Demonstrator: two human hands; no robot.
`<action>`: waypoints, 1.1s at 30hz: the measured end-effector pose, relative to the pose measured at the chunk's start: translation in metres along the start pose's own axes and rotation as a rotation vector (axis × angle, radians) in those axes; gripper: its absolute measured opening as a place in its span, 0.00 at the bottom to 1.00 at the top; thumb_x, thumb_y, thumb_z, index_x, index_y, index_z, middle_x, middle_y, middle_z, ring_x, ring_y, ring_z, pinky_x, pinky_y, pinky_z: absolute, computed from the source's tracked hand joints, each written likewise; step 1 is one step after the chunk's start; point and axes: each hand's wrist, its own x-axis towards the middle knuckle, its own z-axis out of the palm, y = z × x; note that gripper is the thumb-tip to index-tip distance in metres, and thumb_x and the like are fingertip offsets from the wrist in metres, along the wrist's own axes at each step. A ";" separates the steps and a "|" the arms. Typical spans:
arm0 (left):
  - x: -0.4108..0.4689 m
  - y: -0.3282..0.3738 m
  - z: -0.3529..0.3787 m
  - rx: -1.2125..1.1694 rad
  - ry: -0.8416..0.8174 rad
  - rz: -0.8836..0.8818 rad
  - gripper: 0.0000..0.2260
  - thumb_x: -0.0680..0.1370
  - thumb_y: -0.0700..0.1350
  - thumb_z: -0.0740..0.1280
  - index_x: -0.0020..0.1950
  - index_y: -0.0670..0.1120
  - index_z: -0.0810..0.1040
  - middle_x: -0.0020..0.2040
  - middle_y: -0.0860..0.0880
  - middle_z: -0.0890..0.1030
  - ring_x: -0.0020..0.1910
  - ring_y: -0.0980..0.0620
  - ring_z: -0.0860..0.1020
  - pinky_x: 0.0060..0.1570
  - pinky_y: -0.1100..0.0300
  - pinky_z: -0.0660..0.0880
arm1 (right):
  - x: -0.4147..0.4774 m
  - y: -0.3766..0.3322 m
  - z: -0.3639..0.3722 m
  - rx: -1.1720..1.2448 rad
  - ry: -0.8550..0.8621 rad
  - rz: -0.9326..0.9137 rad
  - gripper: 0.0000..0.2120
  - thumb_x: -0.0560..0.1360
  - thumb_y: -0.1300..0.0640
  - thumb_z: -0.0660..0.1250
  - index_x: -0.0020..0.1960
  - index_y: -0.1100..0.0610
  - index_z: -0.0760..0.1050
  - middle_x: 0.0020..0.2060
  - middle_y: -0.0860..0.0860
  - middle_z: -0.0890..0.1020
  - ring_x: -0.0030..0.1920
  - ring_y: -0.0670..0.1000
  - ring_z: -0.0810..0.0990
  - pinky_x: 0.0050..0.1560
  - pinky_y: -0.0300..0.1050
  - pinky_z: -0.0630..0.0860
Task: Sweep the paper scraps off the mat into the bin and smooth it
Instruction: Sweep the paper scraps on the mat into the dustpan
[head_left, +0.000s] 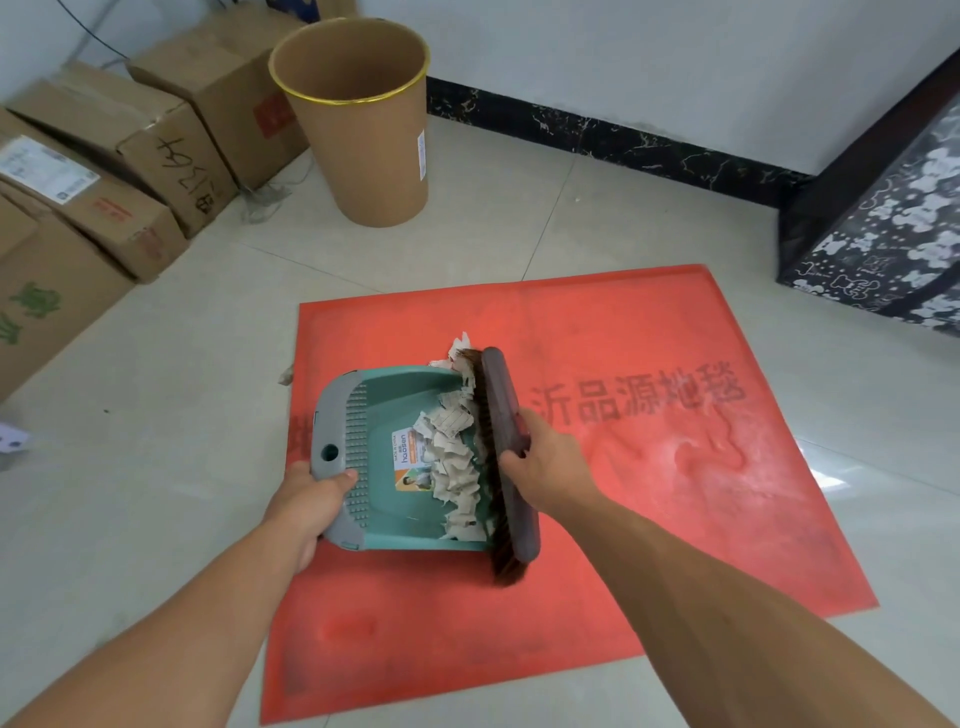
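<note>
A red mat (649, 493) with dark printed characters lies on the tiled floor, wrinkled on its right half. My left hand (311, 499) grips the grey handle end of a green dustpan (395, 405) resting on the mat's left part. Torn paper scraps (454, 452) are piled at the pan's open mouth, a few sticking out at its far corner. My right hand (540, 462) holds a dark brown brush (506, 441) along the pan's mouth, bristles against the scraps. A brown bin (363, 130) with a gold rim stands upright and open beyond the mat.
Cardboard boxes (104, 197) are stacked along the left wall. A dark patterned box (883, 228) stands at the right. One paper scrap (284, 375) lies on the floor by the mat's left edge. White paper (13, 441) lies at the far left.
</note>
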 end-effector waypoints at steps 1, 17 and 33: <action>0.000 0.001 0.000 0.007 -0.005 0.005 0.20 0.69 0.50 0.72 0.60 0.48 0.76 0.52 0.46 0.84 0.47 0.43 0.84 0.52 0.41 0.80 | -0.001 -0.002 -0.001 0.004 -0.003 -0.007 0.18 0.73 0.57 0.63 0.63 0.54 0.71 0.41 0.55 0.81 0.42 0.58 0.78 0.39 0.46 0.73; -0.018 0.001 0.027 0.020 -0.044 0.104 0.14 0.74 0.49 0.71 0.57 0.49 0.77 0.52 0.48 0.84 0.49 0.45 0.83 0.55 0.42 0.78 | 0.002 0.010 -0.043 -0.034 0.196 0.067 0.20 0.70 0.52 0.62 0.62 0.51 0.72 0.43 0.56 0.81 0.42 0.59 0.78 0.42 0.48 0.77; -0.032 0.016 0.039 0.049 0.062 0.148 0.10 0.76 0.47 0.71 0.52 0.48 0.73 0.48 0.48 0.81 0.47 0.44 0.81 0.54 0.44 0.78 | -0.005 0.009 -0.014 -0.079 0.045 0.092 0.19 0.72 0.56 0.62 0.63 0.53 0.69 0.47 0.58 0.81 0.47 0.62 0.79 0.42 0.47 0.74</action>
